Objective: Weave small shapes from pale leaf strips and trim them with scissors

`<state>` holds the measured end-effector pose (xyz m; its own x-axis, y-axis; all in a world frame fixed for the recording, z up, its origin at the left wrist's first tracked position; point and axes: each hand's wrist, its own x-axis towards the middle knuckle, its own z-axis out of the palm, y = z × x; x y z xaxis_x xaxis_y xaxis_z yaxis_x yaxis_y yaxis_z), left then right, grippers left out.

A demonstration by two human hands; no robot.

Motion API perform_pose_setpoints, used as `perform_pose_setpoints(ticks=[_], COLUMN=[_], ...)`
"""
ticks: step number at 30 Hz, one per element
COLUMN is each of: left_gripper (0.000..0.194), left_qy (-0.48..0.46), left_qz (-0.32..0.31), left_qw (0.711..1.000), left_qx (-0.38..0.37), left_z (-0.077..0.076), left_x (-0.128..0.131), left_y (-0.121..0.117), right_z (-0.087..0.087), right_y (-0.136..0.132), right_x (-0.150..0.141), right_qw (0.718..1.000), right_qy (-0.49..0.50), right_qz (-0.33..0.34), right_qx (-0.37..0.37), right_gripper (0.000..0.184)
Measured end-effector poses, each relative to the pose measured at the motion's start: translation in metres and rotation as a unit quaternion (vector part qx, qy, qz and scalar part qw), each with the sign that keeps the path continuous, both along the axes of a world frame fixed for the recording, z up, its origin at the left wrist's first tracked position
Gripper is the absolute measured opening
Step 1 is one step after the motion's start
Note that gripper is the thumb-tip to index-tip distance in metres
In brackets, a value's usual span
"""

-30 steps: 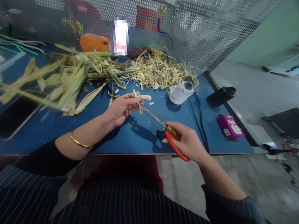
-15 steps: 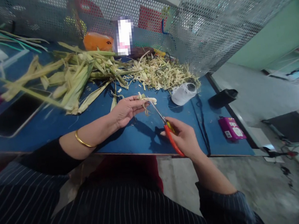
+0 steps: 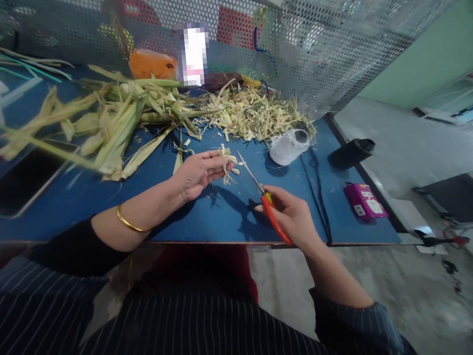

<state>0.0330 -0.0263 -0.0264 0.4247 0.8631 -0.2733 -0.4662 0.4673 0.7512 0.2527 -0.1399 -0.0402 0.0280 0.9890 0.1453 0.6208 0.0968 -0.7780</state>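
Note:
Between the fingertips of my left hand (image 3: 200, 174) is a small piece of pale plant husk (image 3: 227, 155), with frayed strips hanging below it. My right hand (image 3: 290, 212) is closed around the orange-red handles of a pair of scissors (image 3: 274, 218). Their thin metal blades point up and left, just right of the husk piece and apart from it. A small cut bit (image 3: 236, 171) shows just below my left fingertips. Beyond my hands, a heap of chopped husk shreds (image 3: 251, 112) and a pile of long dry husk leaves (image 3: 124, 121) lie on the blue table (image 3: 207, 219).
A white thread spool (image 3: 287, 146) lies beside the shreds. Further right are a black cylinder (image 3: 349, 155), a purple packet (image 3: 365, 200) and a dark cord (image 3: 320, 203). A phone (image 3: 25, 179) lies left. Perforated metal mesh (image 3: 311, 44) stands behind, near an orange packet (image 3: 152, 64).
The scissor blades have moved off the husk piece, slightly to the right. The pale end that stuck out past my left fingertips is now shorter, and a loose bit shows below.

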Motion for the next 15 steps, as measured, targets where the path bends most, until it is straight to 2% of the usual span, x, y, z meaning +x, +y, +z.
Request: perform_pose_setpoints(ticks=[9, 13, 15], left_gripper=[0.011, 0.011, 0.011], left_qy=[0.009, 0.023, 0.022], left_qz=[0.009, 0.016, 0.017], left_qw=[1.0, 0.999, 0.999], left_qx=[0.02, 0.021, 0.021], left_z=[-0.003, -0.003, -0.004], left_x=[0.0, -0.001, -0.001], left_y=[0.001, 0.002, 0.003], right_z=[0.004, 0.003, 0.001], right_y=[-0.008, -0.004, -0.001], right_x=[-0.003, -0.007, -0.004], right_qw=[0.996, 0.99, 0.98], right_qy=[-0.079, -0.124, -0.179], right_qz=[0.017, -0.049, -0.088], right_qx=[0.025, 0.033, 0.02], right_gripper=[0.055, 0.05, 0.052])
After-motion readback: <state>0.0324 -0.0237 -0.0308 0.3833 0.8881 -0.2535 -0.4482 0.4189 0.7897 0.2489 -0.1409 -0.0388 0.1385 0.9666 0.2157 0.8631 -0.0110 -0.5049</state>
